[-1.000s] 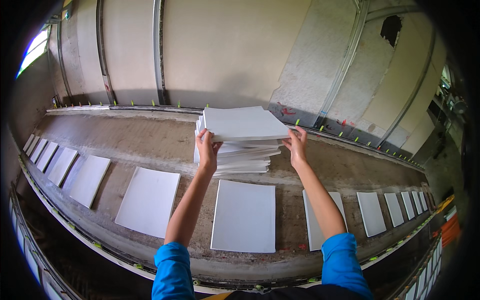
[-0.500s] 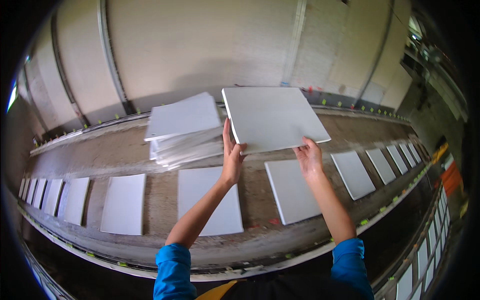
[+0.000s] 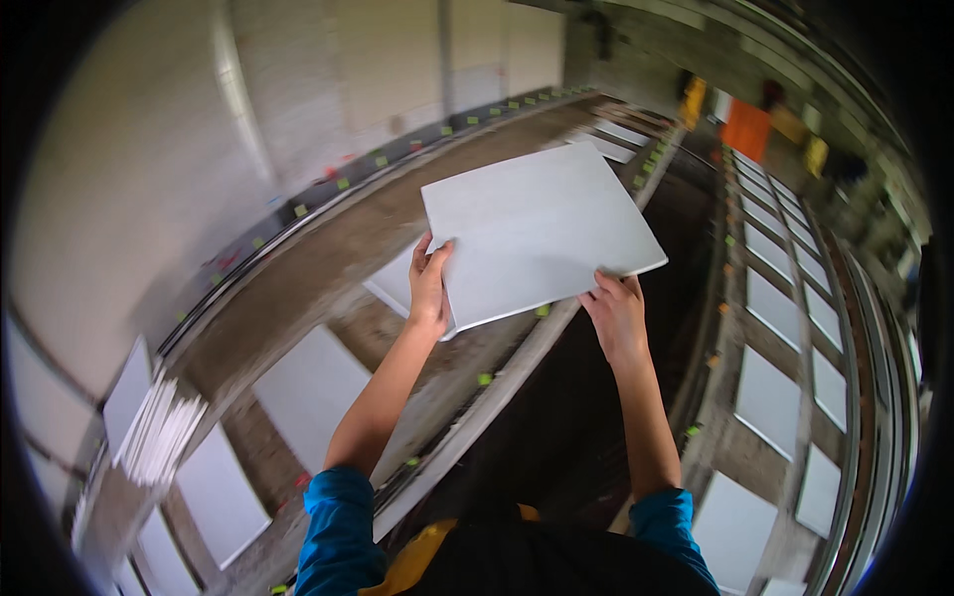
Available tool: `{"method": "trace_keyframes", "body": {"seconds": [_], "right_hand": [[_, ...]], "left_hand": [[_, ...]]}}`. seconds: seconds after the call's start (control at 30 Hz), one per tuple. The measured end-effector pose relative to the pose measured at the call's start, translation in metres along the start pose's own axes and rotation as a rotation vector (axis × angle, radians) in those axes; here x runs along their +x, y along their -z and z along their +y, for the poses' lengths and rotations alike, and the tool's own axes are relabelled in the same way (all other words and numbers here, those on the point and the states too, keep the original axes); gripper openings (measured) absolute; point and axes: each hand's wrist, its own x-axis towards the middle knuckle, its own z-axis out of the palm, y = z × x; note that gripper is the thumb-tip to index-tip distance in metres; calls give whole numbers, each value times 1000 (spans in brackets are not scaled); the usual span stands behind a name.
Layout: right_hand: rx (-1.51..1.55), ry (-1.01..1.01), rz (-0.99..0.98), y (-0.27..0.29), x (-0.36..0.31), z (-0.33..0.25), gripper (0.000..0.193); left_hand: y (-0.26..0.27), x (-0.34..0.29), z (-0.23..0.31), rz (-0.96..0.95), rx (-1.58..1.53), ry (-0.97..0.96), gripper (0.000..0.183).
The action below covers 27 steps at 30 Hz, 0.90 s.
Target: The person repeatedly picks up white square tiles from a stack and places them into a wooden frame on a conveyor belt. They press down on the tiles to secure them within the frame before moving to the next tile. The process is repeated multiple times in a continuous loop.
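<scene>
A flat white rectangular panel (image 3: 542, 233) is held up in front of me, tilted, with its broad face toward me. My left hand (image 3: 429, 283) grips its left edge, thumb over the face and fingers partly behind. The near right edge is pinched by my right hand (image 3: 618, 308), with the other fingers underneath and mostly hidden. Below the panel lies a long brown bench surface (image 3: 288, 437), with white panels (image 3: 316, 392) spaced along it. A stack of white panels (image 3: 159, 427) stands at the far left, blurred.
A light wall (image 3: 328, 99) runs behind the bench, with small yellow-green markers (image 3: 343, 184) along its base. On the right, a second long bench carries rows of white panels (image 3: 767, 397). A dark gap (image 3: 542, 417) separates the benches. An orange sheet (image 3: 745, 129) hangs at the back.
My view has swung to the right, so the stack now shows at the far left and the second bench has come further into sight. Both hands still hold the panel, now over the bench edge.
</scene>
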Motion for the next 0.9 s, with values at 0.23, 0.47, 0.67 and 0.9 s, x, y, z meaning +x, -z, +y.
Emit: {"method": "trace_keyframes", "body": {"seconds": [0.23, 0.47, 0.67, 0.9], "right_hand": [[-123, 300, 370, 122, 26, -92, 40], [-27, 425, 638, 214, 74, -90, 43], [-79, 460, 642, 300, 175, -85, 43], [-112, 411, 579, 342, 308, -96, 41]], "left_hand": [[-154, 29, -112, -340, -92, 216, 33], [-231, 87, -259, -429, -336, 383, 23], [-289, 165, -338, -509, -551, 436, 31], [-352, 266, -376, -315, -551, 243, 28]]}}
